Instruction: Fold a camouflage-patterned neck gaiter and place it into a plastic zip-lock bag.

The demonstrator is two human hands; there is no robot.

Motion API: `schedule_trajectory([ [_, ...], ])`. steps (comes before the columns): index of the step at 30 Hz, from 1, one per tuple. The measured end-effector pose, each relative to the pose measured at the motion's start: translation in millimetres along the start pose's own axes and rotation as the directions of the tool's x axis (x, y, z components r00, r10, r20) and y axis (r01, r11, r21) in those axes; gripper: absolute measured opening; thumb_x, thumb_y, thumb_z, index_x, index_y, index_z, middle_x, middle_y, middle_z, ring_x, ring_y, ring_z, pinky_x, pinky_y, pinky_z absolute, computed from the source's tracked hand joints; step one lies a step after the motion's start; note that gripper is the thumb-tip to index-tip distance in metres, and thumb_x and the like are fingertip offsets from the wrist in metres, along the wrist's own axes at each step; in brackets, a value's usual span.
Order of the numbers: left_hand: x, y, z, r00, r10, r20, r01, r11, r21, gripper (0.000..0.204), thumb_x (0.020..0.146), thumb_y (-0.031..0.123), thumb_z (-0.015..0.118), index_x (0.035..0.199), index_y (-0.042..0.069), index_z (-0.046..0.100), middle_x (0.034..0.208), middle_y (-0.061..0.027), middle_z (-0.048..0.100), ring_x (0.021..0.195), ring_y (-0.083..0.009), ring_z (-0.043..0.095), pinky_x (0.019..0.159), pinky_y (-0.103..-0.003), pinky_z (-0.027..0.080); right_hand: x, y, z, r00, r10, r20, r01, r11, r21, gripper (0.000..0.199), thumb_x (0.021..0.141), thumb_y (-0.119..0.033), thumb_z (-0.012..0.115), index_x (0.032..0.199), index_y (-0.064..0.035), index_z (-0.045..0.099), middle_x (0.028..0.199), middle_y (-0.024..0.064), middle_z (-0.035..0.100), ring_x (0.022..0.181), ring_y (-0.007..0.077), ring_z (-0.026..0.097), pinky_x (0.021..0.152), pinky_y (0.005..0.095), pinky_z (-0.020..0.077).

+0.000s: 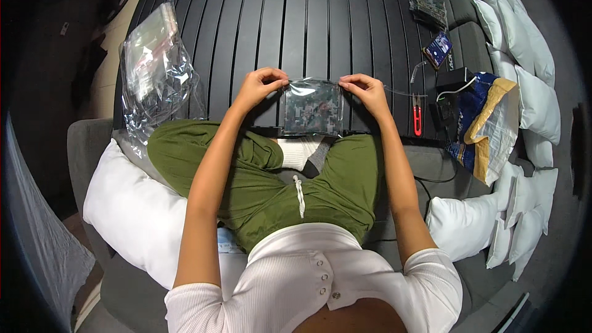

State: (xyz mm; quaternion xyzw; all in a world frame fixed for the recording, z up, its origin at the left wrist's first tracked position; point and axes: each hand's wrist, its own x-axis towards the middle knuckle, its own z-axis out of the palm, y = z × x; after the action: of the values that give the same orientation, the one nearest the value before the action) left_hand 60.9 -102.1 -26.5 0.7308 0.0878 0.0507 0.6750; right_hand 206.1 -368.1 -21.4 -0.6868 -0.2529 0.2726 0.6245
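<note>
A clear plastic bag [313, 110] with a dark camouflage-patterned piece inside lies at the near edge of the black slatted table. My left hand [264, 86] pinches its upper left corner between thumb and fingers. At the opposite upper corner, my right hand [368, 92] has the same kind of pinch. The bag's top edge is drawn taut between both hands. What exactly the camouflage piece is, I cannot make out.
Clear plastic bags [154, 61] are heaped on the left. Red-handled snips [417, 117] lie right of my right hand. Beyond are a phone-like blue item [438, 49], packed camouflage pieces [427, 6] and a blue-and-tan sack [490, 123]. White pillows [135, 209] flank me.
</note>
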Motion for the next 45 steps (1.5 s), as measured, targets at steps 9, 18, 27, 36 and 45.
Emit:
schedule_trajectory([
  [9, 4, 0, 4, 0.985, -0.165, -0.052, 0.158, 0.98, -0.118, 0.011, 0.083, 0.005, 0.062, 0.091, -0.002, 0.062, 0.095, -0.0082, 0.063, 0.084, -0.0126, 0.062, 0.071, -0.023, 0.051, 2, 6, 2, 0.997, -0.004, -0.08, 0.008, 0.999, 0.049, 0.011, 0.081, 0.0, 0.061, 0.089, 0.0063, 0.064, 0.089, 0.0095, 0.066, 0.079, 0.0146, 0.064, 0.072, 0.0241, 0.0524],
  [18, 6, 1, 8, 0.99, -0.097, -0.101, 0.089, 0.993, -0.08, 0.011, 0.083, 0.004, 0.061, 0.091, -0.003, 0.063, 0.096, -0.0084, 0.063, 0.085, -0.014, 0.062, 0.072, -0.025, 0.052, 6, 9, 4, 0.995, 0.04, -0.088, -0.023, 0.983, 0.18, 0.014, 0.083, 0.001, 0.058, 0.096, 0.0067, 0.061, 0.088, 0.0128, 0.064, 0.082, 0.0188, 0.065, 0.072, 0.0256, 0.0537],
  [27, 7, -2, 4, 0.992, -0.121, -0.028, 0.118, 0.988, -0.1, 0.007, 0.082, 0.004, 0.062, 0.086, -0.002, 0.062, 0.094, -0.0085, 0.062, 0.086, -0.0133, 0.06, 0.079, -0.026, 0.05, 3, 12, 0, 0.999, -0.005, -0.042, 0.013, 0.983, 0.182, 0.012, 0.082, 0.003, 0.059, 0.093, 0.0064, 0.062, 0.092, 0.0129, 0.063, 0.086, 0.0201, 0.064, 0.078, 0.0283, 0.0518],
  [36, 4, -1, -3, 0.996, 0.037, 0.085, -0.031, 0.997, -0.068, 0.006, 0.076, -0.006, 0.063, 0.081, -0.003, 0.062, 0.097, -0.0075, 0.058, 0.087, -0.014, 0.06, 0.082, -0.026, 0.049, 0, 4, -6, 0.994, -0.101, 0.042, 0.102, 0.994, -0.036, 0.011, 0.076, 0.004, 0.061, 0.086, 0.0034, 0.066, 0.094, 0.0115, 0.065, 0.088, 0.0155, 0.061, 0.081, 0.0249, 0.0482],
  [45, 3, 3, -4, 0.995, 0.027, 0.094, -0.037, 0.994, 0.107, 0.008, 0.073, -0.006, 0.065, 0.079, -0.001, 0.064, 0.098, -0.0073, 0.057, 0.09, -0.0138, 0.059, 0.079, -0.024, 0.05, -3, -5, -8, 0.983, -0.161, 0.085, 0.176, 0.96, -0.217, 0.013, 0.074, 0.005, 0.059, 0.084, 0.0033, 0.066, 0.095, 0.0099, 0.066, 0.086, 0.0151, 0.063, 0.077, 0.0261, 0.0503],
])
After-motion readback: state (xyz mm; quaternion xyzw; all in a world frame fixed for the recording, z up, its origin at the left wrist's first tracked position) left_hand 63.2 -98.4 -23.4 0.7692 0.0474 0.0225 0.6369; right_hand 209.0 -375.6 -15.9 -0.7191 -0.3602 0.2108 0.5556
